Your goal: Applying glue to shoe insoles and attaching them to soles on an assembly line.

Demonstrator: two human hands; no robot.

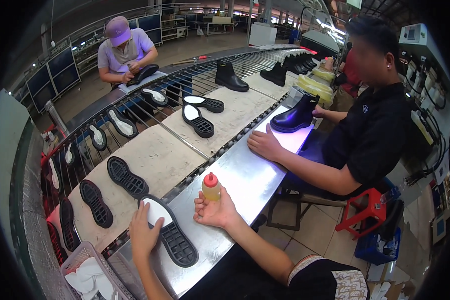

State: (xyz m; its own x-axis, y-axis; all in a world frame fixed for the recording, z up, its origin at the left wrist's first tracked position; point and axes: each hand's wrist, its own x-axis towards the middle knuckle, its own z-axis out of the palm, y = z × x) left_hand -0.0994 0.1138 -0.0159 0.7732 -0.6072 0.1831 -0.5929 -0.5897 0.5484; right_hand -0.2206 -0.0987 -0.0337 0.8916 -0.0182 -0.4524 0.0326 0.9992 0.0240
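Observation:
A black shoe sole (177, 245) with a grid of hollows lies on the metal ledge in front of me. Its far end is covered by a white pad (157, 211). Across the pad's left side rests my left hand (145, 231), fingers stretched out and thumb apart, touching it without gripping. My right hand (217, 212) is closed around a squeeze bottle (211, 189) with a red cap and yellowish contents, held upright right of the sole. On the conveyor just beyond, another black sole (127, 176) sits without a pad.
A grey basket (87, 280) of white pads stands at lower left. More soles and black boots (230, 77) line the conveyor (160, 150). At right a co-worker (375, 125) holds a black boot (295, 116); another person (122, 55) works across the line. A red stool (364, 212) stands right.

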